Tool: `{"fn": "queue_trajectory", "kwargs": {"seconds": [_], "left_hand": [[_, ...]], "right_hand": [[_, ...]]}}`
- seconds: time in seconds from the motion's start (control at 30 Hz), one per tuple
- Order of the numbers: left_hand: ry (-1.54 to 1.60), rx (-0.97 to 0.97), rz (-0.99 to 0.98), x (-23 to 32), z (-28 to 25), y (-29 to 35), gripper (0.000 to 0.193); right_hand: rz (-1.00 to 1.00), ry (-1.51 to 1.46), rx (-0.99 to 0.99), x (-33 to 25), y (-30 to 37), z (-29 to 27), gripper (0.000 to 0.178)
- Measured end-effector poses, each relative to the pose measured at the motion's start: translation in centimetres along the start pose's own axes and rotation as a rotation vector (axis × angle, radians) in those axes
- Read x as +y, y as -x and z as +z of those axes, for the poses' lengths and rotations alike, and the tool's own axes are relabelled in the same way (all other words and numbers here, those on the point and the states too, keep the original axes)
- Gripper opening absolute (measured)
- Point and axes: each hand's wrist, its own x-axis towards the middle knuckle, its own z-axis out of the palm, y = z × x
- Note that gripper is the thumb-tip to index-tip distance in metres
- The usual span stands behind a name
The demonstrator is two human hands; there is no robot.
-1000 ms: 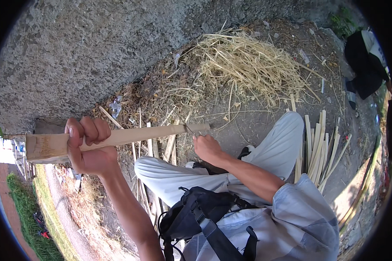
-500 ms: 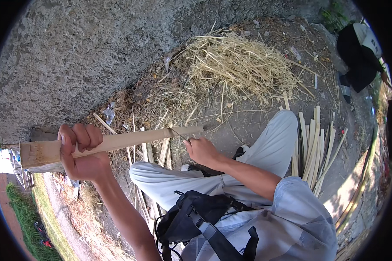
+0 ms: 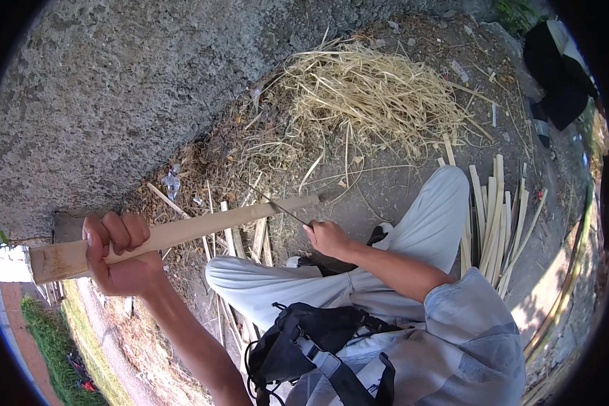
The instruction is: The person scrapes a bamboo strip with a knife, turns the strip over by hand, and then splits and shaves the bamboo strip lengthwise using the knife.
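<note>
My left hand (image 3: 120, 254) is closed around the thick near-left end of a long pale bamboo slat (image 3: 196, 225), which slants up to the right with its far end low by the ground. My right hand (image 3: 328, 240) is closed on a knife; its handle is hidden in my fist. The knife's thin dark blade (image 3: 287, 212) lies across the slat close to its far end, the tip reaching past the far edge. My folded legs in pale trousers are on either side of the right forearm.
A heap of pale shavings (image 3: 379, 95) lies beyond my knees, against a rough concrete wall (image 3: 135, 88). Bundles of split strips (image 3: 494, 223) rest right of my knee, more under the slat. A black bag (image 3: 298, 338) hangs at my waist; dark cloth (image 3: 555, 81) lies far right.
My right hand has drawn slightly right and down with the knife, and more of the blade shows across the slat. My left hand and the slat's held end have shifted slightly left.
</note>
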Motion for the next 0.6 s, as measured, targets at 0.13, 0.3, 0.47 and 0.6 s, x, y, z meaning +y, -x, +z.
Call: {"fn": "queue_trajectory", "kwargs": {"seconds": [0.13,0.3,0.47,0.6], "left_hand": [[-0.093,0.077,0.003,-0.4,-1.0,0.5,0.029],[-0.032,0.014,-0.029,-0.3,-1.7,-0.1,0.031],[0.005,-0.020,-0.045,0.3,-0.5,0.3,0.031],[-0.014,-0.056,-0.042,-0.5,-0.8,0.3,0.031]], "right_hand": [[0.192,0.148,-0.215,7.6,-1.4,1.9,0.032],[0.167,0.053,-0.083,1.3,-0.7,-0.4,0.034],[0.184,0.060,-0.121,4.1,-0.3,0.7,0.028],[0.311,0.129,-0.125,8.0,-1.4,2.4,0.034]]}}
